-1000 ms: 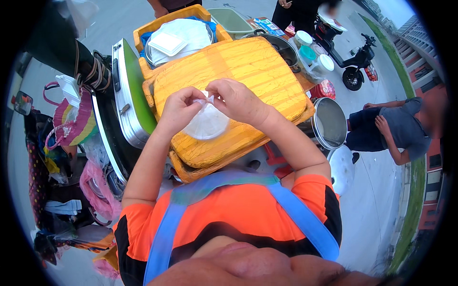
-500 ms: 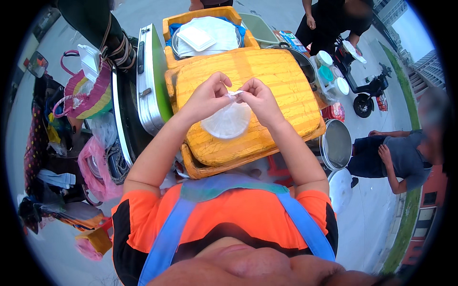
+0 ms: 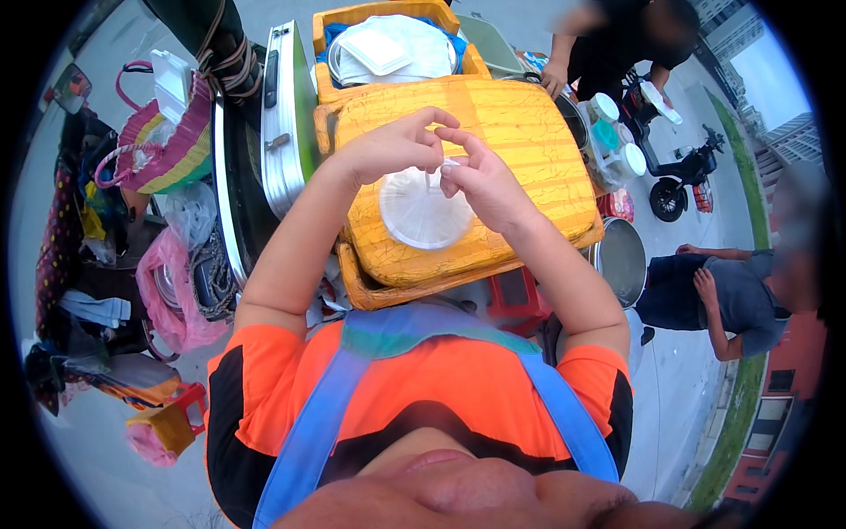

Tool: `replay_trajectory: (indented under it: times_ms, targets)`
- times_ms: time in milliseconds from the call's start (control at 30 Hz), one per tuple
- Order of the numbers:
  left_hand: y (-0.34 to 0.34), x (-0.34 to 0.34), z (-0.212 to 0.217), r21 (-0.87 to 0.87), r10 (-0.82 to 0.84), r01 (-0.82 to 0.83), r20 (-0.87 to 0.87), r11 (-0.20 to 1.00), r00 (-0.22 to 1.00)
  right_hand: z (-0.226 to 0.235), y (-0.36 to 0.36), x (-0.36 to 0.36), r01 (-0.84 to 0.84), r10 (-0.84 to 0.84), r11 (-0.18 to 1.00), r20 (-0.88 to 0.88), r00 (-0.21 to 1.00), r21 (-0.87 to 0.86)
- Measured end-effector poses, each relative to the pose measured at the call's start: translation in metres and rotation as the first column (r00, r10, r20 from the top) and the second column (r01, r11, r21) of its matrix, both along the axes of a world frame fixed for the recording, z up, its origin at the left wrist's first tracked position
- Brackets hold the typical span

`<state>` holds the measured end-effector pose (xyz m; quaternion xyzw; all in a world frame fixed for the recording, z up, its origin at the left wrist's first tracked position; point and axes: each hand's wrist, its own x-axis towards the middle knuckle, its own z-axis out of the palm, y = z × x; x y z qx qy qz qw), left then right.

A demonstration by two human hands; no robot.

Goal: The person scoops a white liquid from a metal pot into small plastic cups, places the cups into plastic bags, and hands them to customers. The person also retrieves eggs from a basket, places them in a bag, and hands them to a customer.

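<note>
In the head view, a round clear plastic lid (image 3: 423, 210) is being held up by its top edge over a yellow box (image 3: 529, 141). It is being pinched by the left hand (image 3: 397, 145) and the right hand (image 3: 480, 181), fingers closed on it.

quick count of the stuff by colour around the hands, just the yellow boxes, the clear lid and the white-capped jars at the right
yellow foam boxes: 2, the closed one under both hands and the open one behind it
clear round lid: 1, pinched by the left hand and right hand
white-capped jars: 3
total: 6
</note>
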<state>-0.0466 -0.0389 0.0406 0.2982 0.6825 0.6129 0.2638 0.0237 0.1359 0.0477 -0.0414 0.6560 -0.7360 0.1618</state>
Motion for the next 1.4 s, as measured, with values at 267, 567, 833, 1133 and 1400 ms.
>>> replay_trajectory:
  times_ms: [267, 567, 833, 1133, 1400]
  targets:
    - [-0.005, 0.034, -0.087, 0.178, 0.517, -0.541, 0.162, 0.822, 0.84, 0.082, -0.009, 0.029, 0.189, -0.191, 0.98, 0.023, 0.981, 0.064]
    - [0.069, 0.075, -0.033, 0.695, -0.481, -0.084, 0.575, 0.715, 0.662, 0.128, 0.046, 0.074, 0.297, -0.236, 0.91, -0.226, 0.945, 0.291]
    - [0.192, 0.097, -0.046, 0.601, -0.5, 0.035, 0.628, 0.798, 0.596, 0.113, 0.169, 0.145, 0.502, -0.493, 0.854, -0.093, 0.865, 0.139]
    - [0.379, 0.159, -0.073, 0.198, -0.102, 0.13, -0.145, 0.972, 0.984, 0.074, 0.318, 0.236, 0.709, -0.709, 0.705, 0.004, 0.705, 0.025]
    - [0.567, 0.243, -0.079, -0.069, -0.406, 0.477, -0.638, 0.876, 0.654, 0.054, 0.432, 0.309, 0.843, -0.845, 0.534, -0.022, 0.534, -0.063]
